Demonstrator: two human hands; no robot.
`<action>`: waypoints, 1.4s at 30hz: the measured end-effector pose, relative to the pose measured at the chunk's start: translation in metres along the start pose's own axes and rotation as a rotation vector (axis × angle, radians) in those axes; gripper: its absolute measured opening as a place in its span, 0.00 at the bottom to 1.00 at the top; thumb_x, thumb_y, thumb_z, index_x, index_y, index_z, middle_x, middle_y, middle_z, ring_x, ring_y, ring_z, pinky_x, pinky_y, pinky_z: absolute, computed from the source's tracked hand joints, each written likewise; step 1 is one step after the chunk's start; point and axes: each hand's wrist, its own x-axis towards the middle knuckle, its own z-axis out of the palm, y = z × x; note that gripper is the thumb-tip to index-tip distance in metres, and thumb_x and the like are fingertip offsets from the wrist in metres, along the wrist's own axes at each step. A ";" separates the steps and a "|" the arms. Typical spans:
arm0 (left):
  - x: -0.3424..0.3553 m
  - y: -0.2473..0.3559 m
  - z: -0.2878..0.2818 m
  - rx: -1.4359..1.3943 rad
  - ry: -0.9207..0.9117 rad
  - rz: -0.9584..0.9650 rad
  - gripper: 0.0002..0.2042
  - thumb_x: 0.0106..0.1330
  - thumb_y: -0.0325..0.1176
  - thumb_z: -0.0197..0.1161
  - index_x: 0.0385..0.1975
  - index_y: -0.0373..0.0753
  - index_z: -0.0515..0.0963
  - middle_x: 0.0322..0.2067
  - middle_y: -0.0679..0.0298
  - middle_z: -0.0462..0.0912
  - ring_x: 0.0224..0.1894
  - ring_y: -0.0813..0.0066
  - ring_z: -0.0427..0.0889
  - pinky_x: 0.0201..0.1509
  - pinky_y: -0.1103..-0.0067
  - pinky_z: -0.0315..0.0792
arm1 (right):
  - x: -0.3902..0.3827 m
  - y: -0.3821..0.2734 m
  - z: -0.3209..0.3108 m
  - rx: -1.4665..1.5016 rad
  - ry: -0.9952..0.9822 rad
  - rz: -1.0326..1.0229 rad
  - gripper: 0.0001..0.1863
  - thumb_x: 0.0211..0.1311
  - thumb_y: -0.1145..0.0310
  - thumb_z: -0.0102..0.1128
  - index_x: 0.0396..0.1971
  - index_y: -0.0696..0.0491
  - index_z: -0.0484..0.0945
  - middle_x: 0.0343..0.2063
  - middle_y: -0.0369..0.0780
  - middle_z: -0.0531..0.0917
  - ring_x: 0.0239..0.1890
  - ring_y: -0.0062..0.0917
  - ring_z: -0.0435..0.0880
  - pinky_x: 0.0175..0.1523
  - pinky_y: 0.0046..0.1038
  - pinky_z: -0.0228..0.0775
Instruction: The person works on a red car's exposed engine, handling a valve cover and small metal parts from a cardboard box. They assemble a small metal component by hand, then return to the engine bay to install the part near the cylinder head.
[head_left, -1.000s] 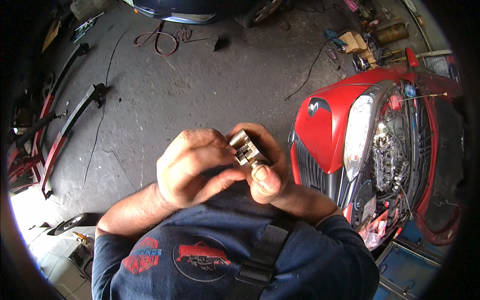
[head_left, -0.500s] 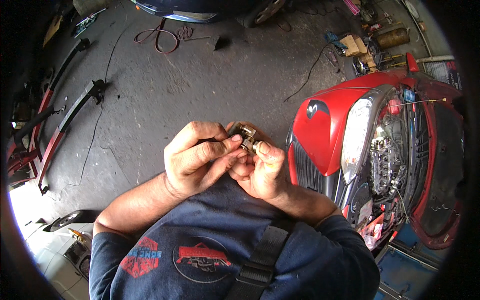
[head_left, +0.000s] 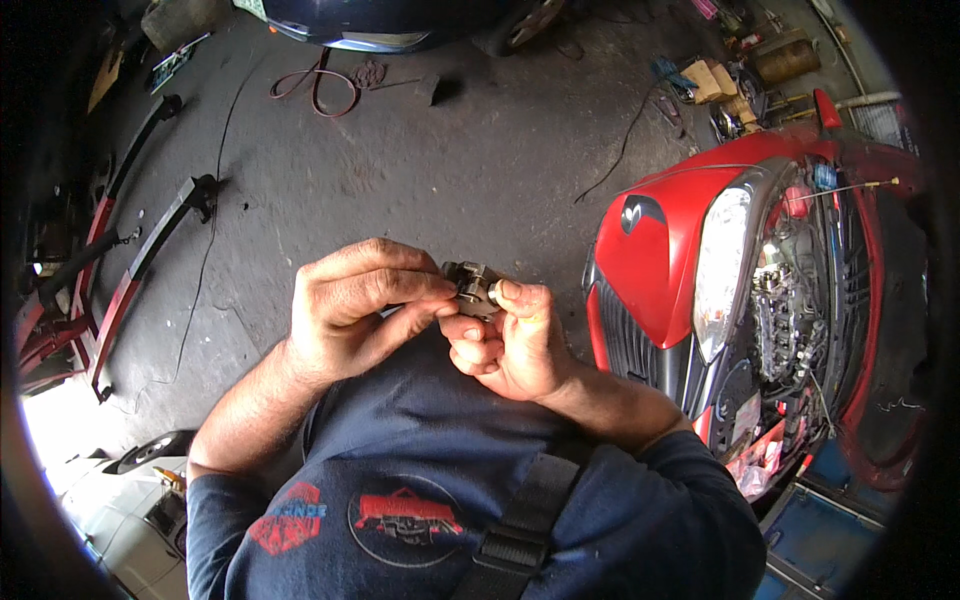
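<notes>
A small metal engine part (head_left: 474, 287), grey-brown with stepped, shiny faces, is held up in front of my chest between both hands. My left hand (head_left: 365, 305) pinches its left side with thumb and fingertips. On the other side, my right hand (head_left: 520, 340) grips it between the thumb and the curled fingers. The fingers cover some of the part, and its exact kind cannot be made out.
To the right stands a red car (head_left: 650, 260) with its hood up and its engine (head_left: 785, 315) exposed. Red-and-black lift arms (head_left: 150, 250) reach in at the left. A dark blue car (head_left: 390, 25) is at the far side, near a looped hose (head_left: 325, 95) on the floor.
Both hands have shifted slightly left with the metal part, and the left fingers have straightened. More of the part shows between them. The view has moved a little too.
</notes>
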 end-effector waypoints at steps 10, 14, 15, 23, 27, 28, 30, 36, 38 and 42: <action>0.004 0.001 -0.014 -0.141 -0.158 -0.153 0.08 0.56 0.26 0.70 0.35 0.34 0.83 0.34 0.56 0.82 0.38 0.66 0.85 0.39 0.76 0.81 | 0.006 -0.005 -0.006 0.084 -0.159 0.259 0.25 0.64 0.42 0.44 0.42 0.51 0.73 0.22 0.33 0.71 0.14 0.13 0.57 0.19 0.17 0.51; -0.006 0.005 -0.009 -0.083 -0.094 -0.228 0.08 0.55 0.26 0.71 0.34 0.34 0.83 0.35 0.56 0.82 0.39 0.66 0.85 0.41 0.76 0.80 | 0.008 -0.008 -0.008 0.130 -0.162 0.333 0.30 0.60 0.36 0.47 0.41 0.51 0.72 0.23 0.33 0.71 0.14 0.14 0.58 0.20 0.18 0.53; -0.008 0.004 -0.006 -0.069 -0.074 -0.248 0.08 0.55 0.26 0.71 0.34 0.34 0.83 0.36 0.56 0.82 0.39 0.65 0.85 0.41 0.76 0.80 | 0.008 -0.008 -0.008 0.186 -0.166 0.341 0.31 0.60 0.35 0.47 0.43 0.51 0.73 0.23 0.33 0.72 0.13 0.14 0.59 0.20 0.18 0.54; -0.018 0.001 0.008 -0.081 0.039 -0.252 0.07 0.56 0.25 0.70 0.32 0.32 0.81 0.38 0.53 0.83 0.41 0.62 0.85 0.42 0.75 0.78 | 0.007 -0.006 -0.016 0.110 -0.091 0.298 0.38 0.55 0.31 0.49 0.45 0.55 0.73 0.28 0.36 0.74 0.16 0.15 0.63 0.22 0.19 0.57; -0.019 0.002 0.015 -0.080 0.094 -0.235 0.08 0.55 0.24 0.70 0.34 0.32 0.81 0.38 0.52 0.83 0.41 0.62 0.84 0.42 0.75 0.78 | 0.008 -0.005 -0.018 0.227 -0.125 0.263 0.33 0.59 0.34 0.47 0.43 0.53 0.73 0.27 0.38 0.77 0.16 0.18 0.69 0.22 0.21 0.61; -0.019 0.003 0.015 -0.077 0.090 -0.237 0.08 0.55 0.24 0.69 0.34 0.32 0.80 0.38 0.52 0.82 0.41 0.63 0.84 0.42 0.75 0.78 | 0.008 -0.005 -0.018 0.257 -0.142 0.256 0.33 0.59 0.35 0.47 0.44 0.53 0.74 0.27 0.38 0.78 0.17 0.19 0.70 0.22 0.22 0.62; -0.019 0.004 0.017 -0.120 0.108 -0.273 0.07 0.55 0.23 0.68 0.34 0.32 0.80 0.38 0.52 0.82 0.40 0.63 0.84 0.42 0.75 0.77 | 0.008 -0.006 -0.017 0.204 -0.147 0.248 0.33 0.59 0.35 0.48 0.44 0.53 0.74 0.27 0.39 0.78 0.18 0.20 0.71 0.24 0.22 0.63; -0.015 0.008 0.017 -0.045 0.081 -0.240 0.07 0.58 0.21 0.64 0.35 0.32 0.76 0.36 0.52 0.79 0.40 0.62 0.82 0.42 0.74 0.75 | 0.007 -0.009 -0.014 0.177 -0.149 0.228 0.33 0.59 0.37 0.47 0.43 0.54 0.75 0.28 0.41 0.78 0.21 0.22 0.71 0.27 0.26 0.66; -0.013 0.010 0.017 -0.007 0.061 -0.230 0.07 0.58 0.20 0.63 0.35 0.32 0.74 0.36 0.53 0.78 0.40 0.62 0.80 0.43 0.74 0.75 | 0.007 -0.008 -0.013 0.191 -0.124 0.231 0.29 0.61 0.37 0.47 0.40 0.51 0.75 0.26 0.40 0.78 0.19 0.21 0.71 0.25 0.25 0.65; -0.009 0.016 0.020 0.027 0.032 -0.271 0.07 0.58 0.18 0.60 0.36 0.32 0.72 0.35 0.54 0.75 0.40 0.63 0.78 0.44 0.74 0.73 | 0.008 -0.007 -0.013 0.239 -0.094 0.238 0.28 0.63 0.38 0.45 0.39 0.51 0.75 0.23 0.40 0.77 0.18 0.21 0.68 0.24 0.25 0.65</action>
